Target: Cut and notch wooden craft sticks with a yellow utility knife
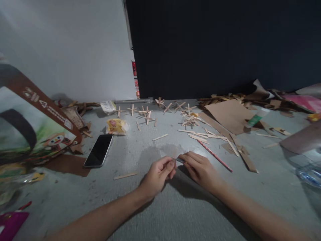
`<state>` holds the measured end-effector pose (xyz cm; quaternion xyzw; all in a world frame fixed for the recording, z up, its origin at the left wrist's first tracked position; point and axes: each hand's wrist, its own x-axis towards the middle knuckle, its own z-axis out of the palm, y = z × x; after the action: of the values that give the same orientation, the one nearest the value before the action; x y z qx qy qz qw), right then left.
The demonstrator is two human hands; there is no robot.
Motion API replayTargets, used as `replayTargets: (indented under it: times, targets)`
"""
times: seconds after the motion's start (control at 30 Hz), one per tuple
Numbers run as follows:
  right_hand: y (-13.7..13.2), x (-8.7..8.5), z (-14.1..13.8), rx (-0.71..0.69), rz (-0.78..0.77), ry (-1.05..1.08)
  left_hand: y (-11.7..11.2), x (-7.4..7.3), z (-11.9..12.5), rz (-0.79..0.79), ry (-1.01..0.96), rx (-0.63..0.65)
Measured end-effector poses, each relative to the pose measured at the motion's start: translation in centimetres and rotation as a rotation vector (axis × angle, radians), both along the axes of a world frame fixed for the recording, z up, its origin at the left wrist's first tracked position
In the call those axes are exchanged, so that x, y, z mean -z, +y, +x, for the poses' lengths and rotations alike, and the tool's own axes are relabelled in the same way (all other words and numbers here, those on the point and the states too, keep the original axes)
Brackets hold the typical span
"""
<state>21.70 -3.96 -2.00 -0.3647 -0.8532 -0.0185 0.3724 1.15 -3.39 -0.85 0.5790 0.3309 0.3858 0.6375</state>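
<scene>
right grip (198,167) on sliver (180,160), recycling logo (43,104)

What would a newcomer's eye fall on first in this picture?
Probably the left hand and right hand, close together near the centre, the right gripping a dark piece too small to identify. Beyond them, crossed wooden sticks dot the far side of the grey surface. Off to the left, a phone lies beside a large printed bag.

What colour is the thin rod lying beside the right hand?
Mostly red: the rod shows best in the head view.
</scene>
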Motion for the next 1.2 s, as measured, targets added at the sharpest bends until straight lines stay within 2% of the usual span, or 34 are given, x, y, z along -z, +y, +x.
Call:
replayTargets:
  times: [0.17,0.5,0.93,1.03,1.1,1.2]
  targets:
    - [0.0,0.0,0.1,0.010,0.006,-0.042,0.0,0.1,-0.2,0.065,0.057,0.020]
    - [0.0,-0.1,-0.2,0.012,0.012,-0.040,0.1,0.3,-0.2,0.067,0.092,0.021]
    - [0.3,0.0,-0.2,0.049,0.037,-0.055,-0.2,0.4,0.2,-0.079,-0.071,-0.058]
    - [0.6,0.1,0.7,0.102,0.036,-0.033,0.2,0.2,-0.1,-0.046,-0.123,-0.129]
    - [0.7,0.1,1.5,0.186,0.051,0.059,0.6,0.0,-0.5,-0.020,-0.136,-0.180]
    - [0.6,-0.1,2.0,0.241,0.034,0.141,0.8,-0.1,-0.8,-0.017,-0.092,-0.193]
